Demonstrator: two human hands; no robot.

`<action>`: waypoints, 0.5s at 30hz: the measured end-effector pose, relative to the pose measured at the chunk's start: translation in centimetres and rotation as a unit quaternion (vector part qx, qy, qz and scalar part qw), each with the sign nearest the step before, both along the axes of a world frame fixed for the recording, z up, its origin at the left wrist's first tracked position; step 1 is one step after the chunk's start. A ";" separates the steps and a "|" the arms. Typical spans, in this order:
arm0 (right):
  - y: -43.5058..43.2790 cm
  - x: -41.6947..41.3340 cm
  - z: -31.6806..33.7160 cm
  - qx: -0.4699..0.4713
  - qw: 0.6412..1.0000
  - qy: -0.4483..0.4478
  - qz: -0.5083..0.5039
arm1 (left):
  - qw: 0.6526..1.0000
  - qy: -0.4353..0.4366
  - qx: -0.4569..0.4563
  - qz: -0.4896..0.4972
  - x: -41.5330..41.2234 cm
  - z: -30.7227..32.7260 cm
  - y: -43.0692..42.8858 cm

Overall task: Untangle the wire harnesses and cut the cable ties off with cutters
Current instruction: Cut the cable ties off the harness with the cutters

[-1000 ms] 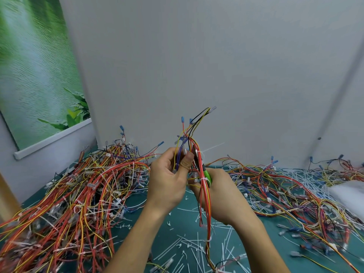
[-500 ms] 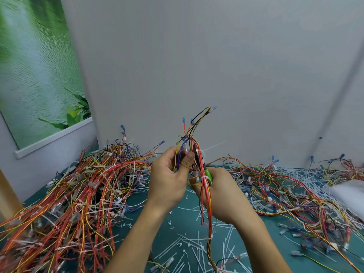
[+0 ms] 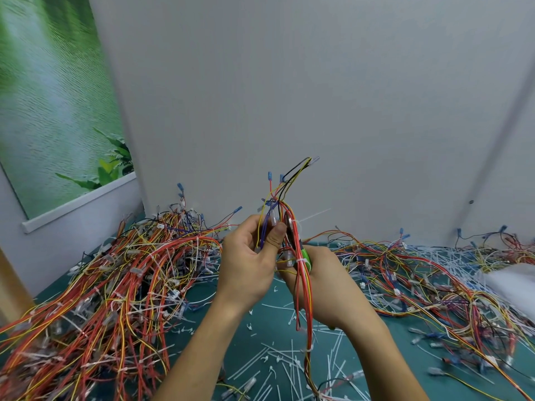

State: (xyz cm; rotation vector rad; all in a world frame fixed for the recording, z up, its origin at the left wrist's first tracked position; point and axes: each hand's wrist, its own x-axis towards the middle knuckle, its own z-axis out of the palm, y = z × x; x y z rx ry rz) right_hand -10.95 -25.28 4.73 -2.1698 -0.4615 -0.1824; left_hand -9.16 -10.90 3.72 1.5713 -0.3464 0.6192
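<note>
My left hand (image 3: 249, 261) grips the upper end of a wire harness (image 3: 302, 290) of red, yellow and blue wires, thumb pressed on the bundle. Its loose ends with blue terminals fan upward. My right hand (image 3: 324, 287) holds green-handled cutters (image 3: 305, 256), whose dark jaws point up into the bundle beside a white cable tie (image 3: 293, 224) with a long tail. Another white tie wraps the wires lower down, against the green handle. The harness hangs down between my forearms to the mat.
A large tangled heap of harnesses (image 3: 110, 285) fills the left of the green mat (image 3: 254, 337). More harnesses (image 3: 434, 282) spread on the right. Cut white tie pieces (image 3: 278, 366) litter the middle. A white bag (image 3: 512, 282) lies far right; walls stand close behind.
Both hands stay nearly in place; the cutter jaws and the bundle have shifted only slightly. The held harness hangs as before.
</note>
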 end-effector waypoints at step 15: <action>0.3 -0.2 0.4 0.009 1.000 0.001 0.013 | 1.000 0.002 -0.015 -0.004 -0.2 0.2 -0.1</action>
